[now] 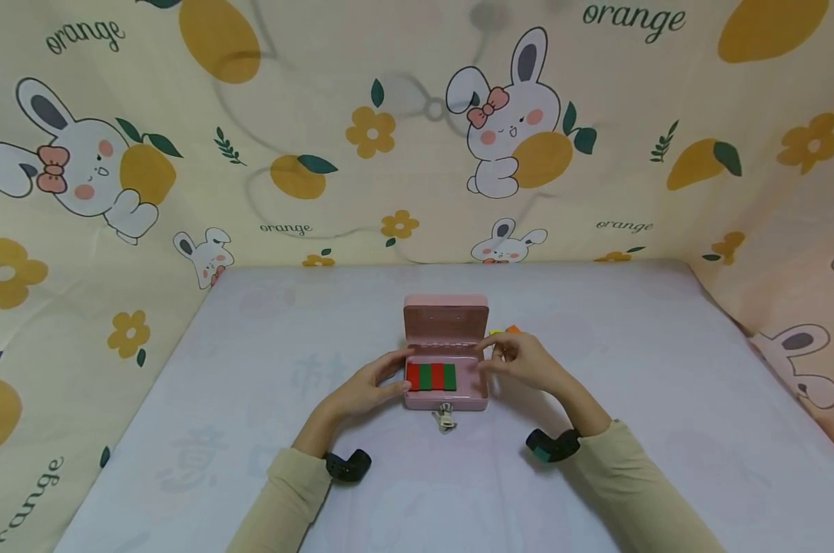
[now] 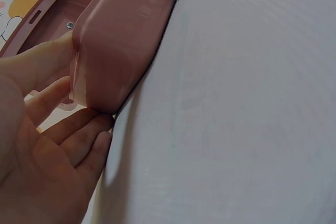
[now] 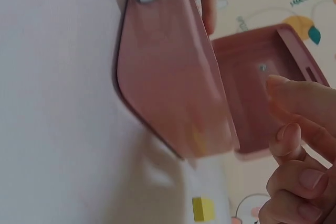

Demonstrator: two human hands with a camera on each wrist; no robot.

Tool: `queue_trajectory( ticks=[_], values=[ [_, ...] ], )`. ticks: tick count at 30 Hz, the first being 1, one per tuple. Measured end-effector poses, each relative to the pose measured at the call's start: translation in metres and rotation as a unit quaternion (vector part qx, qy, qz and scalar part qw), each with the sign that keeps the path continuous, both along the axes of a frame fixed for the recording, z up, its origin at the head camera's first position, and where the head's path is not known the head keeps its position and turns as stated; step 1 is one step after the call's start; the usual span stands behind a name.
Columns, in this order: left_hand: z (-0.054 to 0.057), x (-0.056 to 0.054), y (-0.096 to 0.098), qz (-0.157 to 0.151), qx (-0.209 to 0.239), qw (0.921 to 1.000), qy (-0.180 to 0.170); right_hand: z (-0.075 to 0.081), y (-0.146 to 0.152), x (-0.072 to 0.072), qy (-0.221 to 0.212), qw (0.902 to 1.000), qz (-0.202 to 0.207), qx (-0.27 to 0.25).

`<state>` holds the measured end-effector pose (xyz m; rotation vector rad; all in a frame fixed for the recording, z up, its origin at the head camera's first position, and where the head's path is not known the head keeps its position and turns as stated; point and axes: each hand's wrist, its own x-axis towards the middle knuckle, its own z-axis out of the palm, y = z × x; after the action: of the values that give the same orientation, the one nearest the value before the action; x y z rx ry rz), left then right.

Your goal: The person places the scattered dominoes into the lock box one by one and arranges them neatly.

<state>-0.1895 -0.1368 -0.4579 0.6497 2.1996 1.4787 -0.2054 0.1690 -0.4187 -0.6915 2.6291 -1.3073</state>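
Note:
A small pink metal cash box [image 1: 472, 399] stands with its lid [image 1: 446, 321] raised. Inside, on the left, red and green blocks [image 1: 425, 378] lie side by side in alternating stripes. Along the box's left side, my left hand [image 1: 365, 388] holds it, thumb by the front corner and fingers toward the back; the left wrist view shows fingertips at a lower corner of the box [image 2: 121, 51]. My right hand [image 1: 527, 361] hovers at the right rim with loosely bent fingers. Nothing shows between its thumb and fingers in the right wrist view.
Keys [image 1: 445, 418] hang at the front lock. Behind the right hand, a yellow block [image 1: 496, 332] and an orange block [image 1: 513, 329] are partly visible on the white tabletop [image 1: 251, 430]. A printed cloth [image 1: 403, 177] rises behind the table.

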Motion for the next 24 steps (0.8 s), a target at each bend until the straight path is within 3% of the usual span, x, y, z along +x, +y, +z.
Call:
queue_trajectory(
  ticks=[10, 24],
  values=[
    [0.0, 0.001, 0.0, 0.006, -0.005, 1.0, -0.001, -0.003, 0.016, -0.009, 0.009, 0.9999, -0.011, 0.006],
    [0.0, 0.0, 0.0, -0.002, 0.005, 1.0, -0.006, -0.005, 0.039, -0.023, -0.018, 0.9987, -0.027, 0.039]
  ],
)
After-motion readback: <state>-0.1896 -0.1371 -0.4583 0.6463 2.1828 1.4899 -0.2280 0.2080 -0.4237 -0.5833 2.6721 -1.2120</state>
